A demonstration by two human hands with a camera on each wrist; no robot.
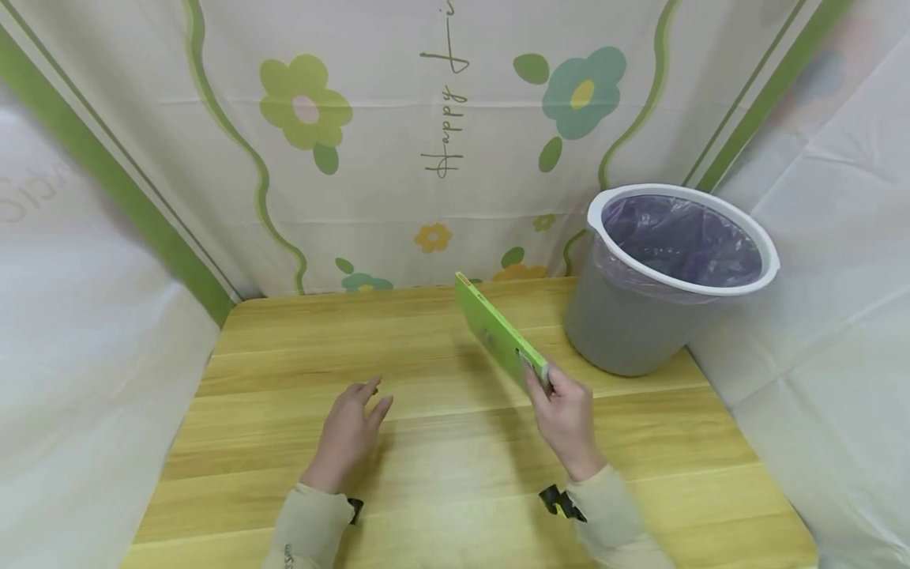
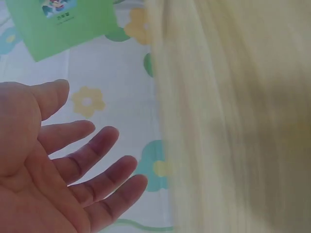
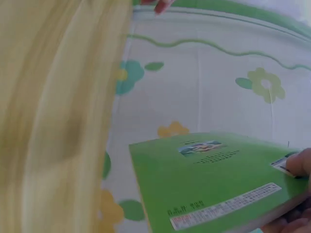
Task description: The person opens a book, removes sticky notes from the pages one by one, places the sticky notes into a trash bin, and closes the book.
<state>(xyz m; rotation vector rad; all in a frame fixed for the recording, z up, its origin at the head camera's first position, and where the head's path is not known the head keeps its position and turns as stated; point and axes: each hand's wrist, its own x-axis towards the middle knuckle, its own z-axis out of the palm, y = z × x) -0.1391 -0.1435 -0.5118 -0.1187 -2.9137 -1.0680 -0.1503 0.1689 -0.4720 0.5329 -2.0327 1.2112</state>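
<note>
A thin green book (image 1: 501, 336) is held up above the wooden table, tilted, by my right hand (image 1: 566, 419), which grips it at its near edge. In the right wrist view the thumb presses on the cover of the book (image 3: 209, 179), beside a small white label; printed text and a little picture show there too. My left hand (image 1: 350, 431) hovers over the table to the left, away from the book. Its palm and spread, slightly bent fingers (image 2: 104, 145) hold nothing in the left wrist view. Part of the book (image 2: 63, 29) appears at that view's top left.
A grey bin (image 1: 626, 328) with a white rim and a purple liner stands at the table's back right corner. Flower-printed cloth (image 1: 384, 174) hangs behind the wooden table (image 1: 455, 482), and white cloth hangs on both sides.
</note>
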